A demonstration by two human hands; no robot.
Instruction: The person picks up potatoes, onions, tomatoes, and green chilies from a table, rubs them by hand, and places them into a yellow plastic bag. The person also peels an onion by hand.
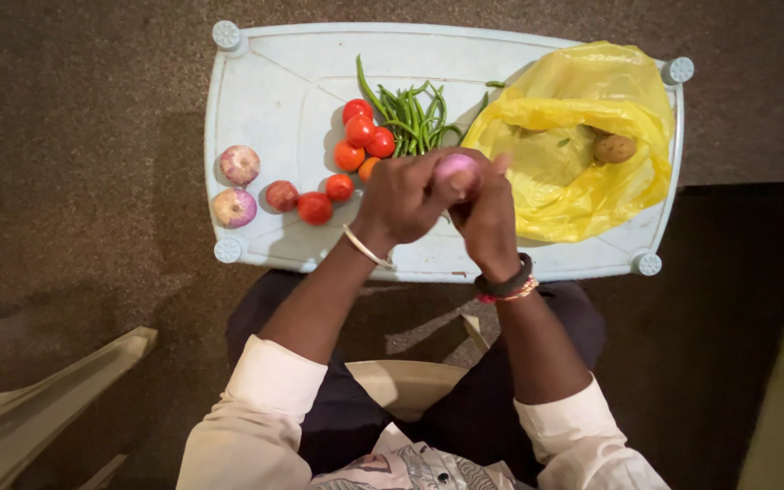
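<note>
A pale purple onion [457, 172] is gripped between both hands above the near edge of a small light-blue plastic counter [265, 82]. The left hand [406, 198] is closed around the onion from the left, its fingers curled over the top, and a thin metal bangle [367, 247] is worn on that wrist. The right hand [485, 218] is closed against the onion from the right and below; a dark band and a beaded bracelet [508, 285] are worn at its wrist. Only the rounded upper part of the onion is seen between the fingers; the rest is hidden by them.

On the counter, to the left of the hands, two more onions [238, 186] are set one behind the other near the left edge. A loose group of red and orange tomatoes [356, 136] is spread between those onions and the hands, and a bunch of green beans [410, 113] is laid just behind the tomatoes. On the right side of the counter an open yellow plastic bag [573, 136] is spread out, and a single brown potato [613, 148] is lying inside it. White sleeves are seen on both forearms, rolled up to the elbows.
</note>
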